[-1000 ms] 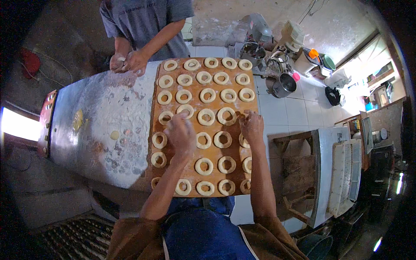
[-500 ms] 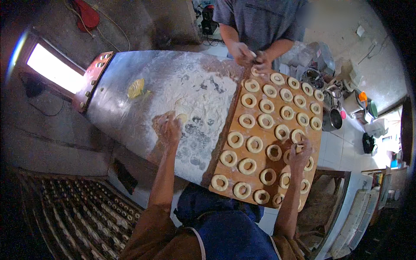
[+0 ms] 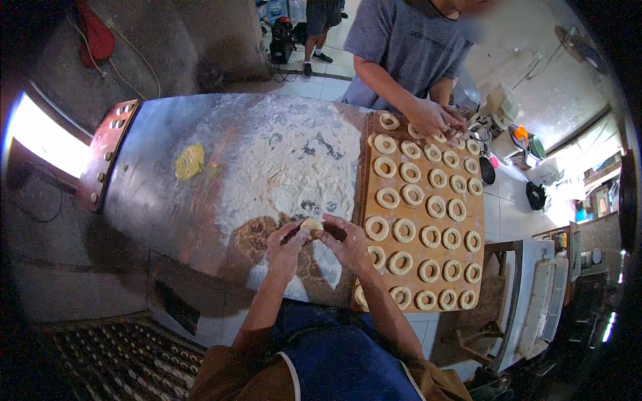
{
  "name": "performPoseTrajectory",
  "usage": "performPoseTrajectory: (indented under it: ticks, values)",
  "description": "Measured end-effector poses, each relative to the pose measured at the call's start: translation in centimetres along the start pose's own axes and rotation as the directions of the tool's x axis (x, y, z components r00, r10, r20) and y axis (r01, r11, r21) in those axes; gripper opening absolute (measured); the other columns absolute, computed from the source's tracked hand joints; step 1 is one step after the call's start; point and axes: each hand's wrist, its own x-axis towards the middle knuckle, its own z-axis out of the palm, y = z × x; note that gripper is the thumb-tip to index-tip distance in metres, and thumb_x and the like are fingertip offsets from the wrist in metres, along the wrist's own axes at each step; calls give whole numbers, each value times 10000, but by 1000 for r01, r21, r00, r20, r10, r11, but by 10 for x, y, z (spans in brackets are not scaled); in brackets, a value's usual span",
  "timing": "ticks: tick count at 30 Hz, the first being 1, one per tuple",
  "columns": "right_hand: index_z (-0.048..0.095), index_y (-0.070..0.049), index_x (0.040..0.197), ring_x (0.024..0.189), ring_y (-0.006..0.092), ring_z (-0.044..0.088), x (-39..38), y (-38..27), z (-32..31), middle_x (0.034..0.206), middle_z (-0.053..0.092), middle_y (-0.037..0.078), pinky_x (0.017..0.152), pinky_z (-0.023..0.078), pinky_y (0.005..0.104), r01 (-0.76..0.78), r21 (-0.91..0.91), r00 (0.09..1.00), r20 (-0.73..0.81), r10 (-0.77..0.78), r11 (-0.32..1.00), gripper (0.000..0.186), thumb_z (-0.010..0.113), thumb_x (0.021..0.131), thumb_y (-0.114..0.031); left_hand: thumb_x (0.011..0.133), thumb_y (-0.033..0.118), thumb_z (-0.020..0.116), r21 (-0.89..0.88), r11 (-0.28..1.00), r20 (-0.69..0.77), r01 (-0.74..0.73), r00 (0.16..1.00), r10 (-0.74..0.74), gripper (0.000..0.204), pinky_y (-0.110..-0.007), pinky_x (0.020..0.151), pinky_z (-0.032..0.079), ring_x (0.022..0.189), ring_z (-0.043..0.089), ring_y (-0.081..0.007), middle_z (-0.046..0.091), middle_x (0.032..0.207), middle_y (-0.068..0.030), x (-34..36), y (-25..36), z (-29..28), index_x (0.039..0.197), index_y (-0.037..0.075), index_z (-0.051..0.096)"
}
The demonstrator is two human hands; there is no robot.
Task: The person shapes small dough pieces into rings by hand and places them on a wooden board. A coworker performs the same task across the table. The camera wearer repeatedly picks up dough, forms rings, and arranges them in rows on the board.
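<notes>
A pale round piece of dough [image 3: 311,225] is pinched between the fingers of my left hand [image 3: 285,246] and my right hand [image 3: 346,245]. Both hands are closed on it, just above the near part of the floured metal table [image 3: 167,227]. Whether the dough has a hole cannot be made out. Right of my hands lies a wooden board [image 3: 418,212] with rows of dough rings [image 3: 403,230], a few of them partly hidden by my right forearm.
Across the board, a co-worker's hands [image 3: 438,119] are over its far rings. A yellow scrap [image 3: 190,162] lies on the table's left part. Racks of small dough rings [image 3: 127,361] stand at lower left. Another person's legs [image 3: 313,43] show at the back.
My right hand has left the board and come to my left hand, which moved nearer and right. Both now hold the dough. The co-worker's hands have shifted right over the board.
</notes>
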Motion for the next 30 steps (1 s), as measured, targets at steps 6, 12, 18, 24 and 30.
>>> performPoseTrajectory:
  ticks: [6, 12, 18, 24, 30]
  values:
    - [589, -4, 1182, 893, 186, 695, 3, -1, 34, 975, 717, 133, 813, 547, 310, -30, 64, 998, -58, 33, 998, 419, 750, 800, -60, 890, 180, 680, 281, 954, 89, -101, 993, 79, 254, -286, 756, 503, 842, 628, -148, 684, 928, -52, -5, 21, -16, 1063, -5, 695]
    - [383, -38, 1346, 853, 208, 681, 0, -25, 58, 937, 688, 134, 755, 550, 328, 40, 123, 988, -152, -21, 992, 633, 708, 804, -11, 884, 165, 685, 418, 880, 203, -227, 967, 153, 221, -306, 767, 519, 858, 657, -181, 693, 940, -88, 3, 47, -31, 1036, 8, 712]
    - [366, -52, 1364, 736, 177, 612, -3, -43, 45, 831, 601, 71, 674, 497, 303, -55, 348, 992, 126, 12, 936, 623, 637, 808, 16, 878, 58, 640, -195, 976, 378, 96, 926, -15, 346, -314, 763, 527, 878, 647, -194, 667, 994, -75, 12, 42, -38, 1217, 27, 581]
    - [551, 5, 1010, 767, 158, 602, 3, -20, 33, 902, 578, 63, 639, 500, 321, -79, 458, 995, -21, 99, 885, 191, 511, 906, -150, 793, -21, 587, -375, 927, 406, -10, 897, 174, 445, -362, 767, 538, 925, 587, -193, 552, 1016, -52, 11, 0, -29, 1216, 46, 464]
    - [600, -12, 719, 567, 176, 527, -2, -16, 34, 672, 586, 67, 511, 397, 298, -11, 588, 992, -98, 84, 809, 551, 390, 992, -442, 913, 151, 511, -310, 950, 240, -37, 964, 115, 177, -301, 728, 483, 878, 503, -160, 451, 936, -34, 12, -8, 1, 1050, 70, 432]
